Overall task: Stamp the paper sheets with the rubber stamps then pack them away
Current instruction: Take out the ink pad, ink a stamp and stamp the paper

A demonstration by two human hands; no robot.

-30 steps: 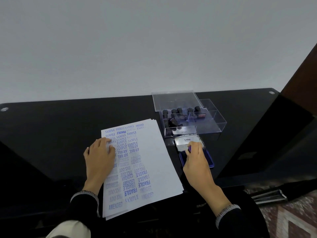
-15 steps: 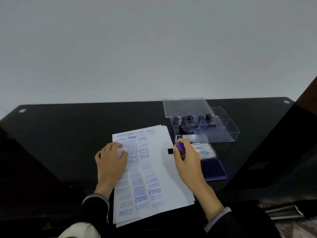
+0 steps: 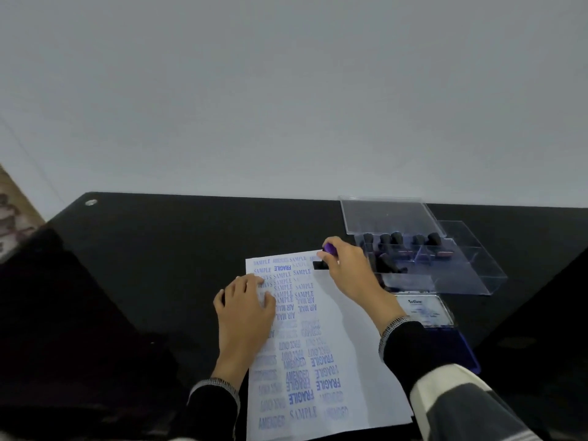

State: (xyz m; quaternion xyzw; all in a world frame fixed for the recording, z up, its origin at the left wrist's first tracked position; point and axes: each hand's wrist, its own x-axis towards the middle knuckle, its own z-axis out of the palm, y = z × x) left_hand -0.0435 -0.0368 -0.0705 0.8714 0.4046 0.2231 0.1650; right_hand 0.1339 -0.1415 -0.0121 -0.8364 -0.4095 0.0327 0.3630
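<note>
A stack of white paper sheets [image 3: 346, 338], covered in blue stamped words, lies on the black table [image 3: 165, 249]. My left hand [image 3: 245, 310] rests flat on the left side of the top sheet. My right hand [image 3: 346, 268] grips a rubber stamp [image 3: 324, 261] with a purple handle and black base, pressed near the sheet's top right corner. An open blue ink pad [image 3: 445, 332] lies right of the paper. Behind it stands a clear plastic box [image 3: 461, 275] holding several dark stamps [image 3: 397, 240].
The box's clear lid [image 3: 388, 214] leans open at the back. A pale wall runs behind the table. The table's right side drops off at a dark slanted edge [image 3: 525, 307]. Patterned floor [image 3: 12, 218] shows at far left.
My right hand lifted the stamp from the ink pad, carried it left over the paper, then up to the sheet's top right corner. My left hand stayed on the paper.
</note>
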